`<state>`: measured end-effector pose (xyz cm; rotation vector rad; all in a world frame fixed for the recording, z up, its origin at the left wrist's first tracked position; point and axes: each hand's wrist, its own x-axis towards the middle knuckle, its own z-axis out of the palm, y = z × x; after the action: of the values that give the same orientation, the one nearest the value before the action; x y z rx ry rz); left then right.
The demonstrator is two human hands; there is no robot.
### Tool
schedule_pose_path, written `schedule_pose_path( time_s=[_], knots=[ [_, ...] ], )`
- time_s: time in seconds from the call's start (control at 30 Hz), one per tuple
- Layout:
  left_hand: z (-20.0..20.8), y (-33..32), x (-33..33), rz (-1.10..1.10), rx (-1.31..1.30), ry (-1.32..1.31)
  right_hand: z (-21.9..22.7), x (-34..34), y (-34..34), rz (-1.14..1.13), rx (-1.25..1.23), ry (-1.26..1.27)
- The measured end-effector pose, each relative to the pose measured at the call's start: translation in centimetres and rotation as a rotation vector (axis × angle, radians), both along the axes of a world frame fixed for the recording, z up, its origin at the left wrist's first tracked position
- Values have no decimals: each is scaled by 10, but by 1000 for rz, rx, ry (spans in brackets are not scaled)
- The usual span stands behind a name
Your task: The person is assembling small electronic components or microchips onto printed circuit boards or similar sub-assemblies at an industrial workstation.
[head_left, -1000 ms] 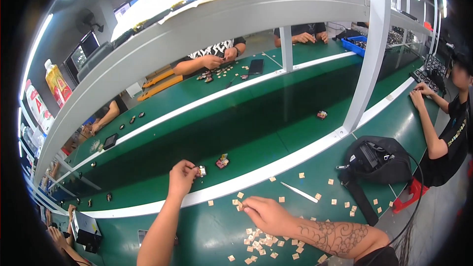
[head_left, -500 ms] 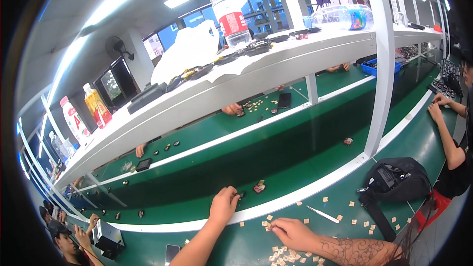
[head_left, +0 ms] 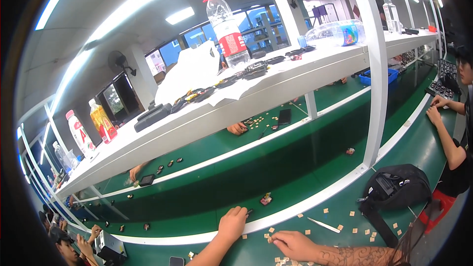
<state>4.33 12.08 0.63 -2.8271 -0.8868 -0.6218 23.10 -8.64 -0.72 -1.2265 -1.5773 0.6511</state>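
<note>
Item under inspection: one small dark component (head_left: pixel 250 212), located at the fingertips of the left hand (head_left: pixel 233 224), above the white rail (head_left: pixel 187 240). The left hand is narrowed and appears to pinch the component; its fingers hide most of the part, so its exact form cannot be determined. Judged by size, it should be light and stiff, possibly fragile; grip at its outer edges is advised.

The right hand (head_left: pixel 294 246) is low over the green surface (head_left: pixel 286 224), fingertips drawn together beside small tan square pieces (head_left: pixel 325 211). Whether it grips one cannot be told. The squares look thin, flat and light; they would likely be awkward to lift from the surface by finger and better taken by opposite edges.

More squares lie loose around and partly below the right hand. White tweezers (head_left: pixel 324 224) rest among them, touching or nearly touching one square. A black bag (head_left: pixel 396 186) sits to the right, its strap trailing toward the squares. Beyond the rail, a small red-and-yellow assembly (head_left: pixel 266 199) lies on the darker green lane. At the lower edge, a phone (head_left: pixel 176 261) is partly cut off.
</note>
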Motion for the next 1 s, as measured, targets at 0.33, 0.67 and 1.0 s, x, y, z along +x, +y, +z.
schedule_pose_path(
  time_s=[0.33,0.67,1.0],
  knots=[
    [0,30,-4,301,-463,-192,0,0,0,-1,121,-29],
    [0,-12,67,-94,-270,-22,7,1,0,-26,29,17],
    [-1,-3,106,-34,-334,-22,0,9,-3,-14,5,-44]
  ],
)
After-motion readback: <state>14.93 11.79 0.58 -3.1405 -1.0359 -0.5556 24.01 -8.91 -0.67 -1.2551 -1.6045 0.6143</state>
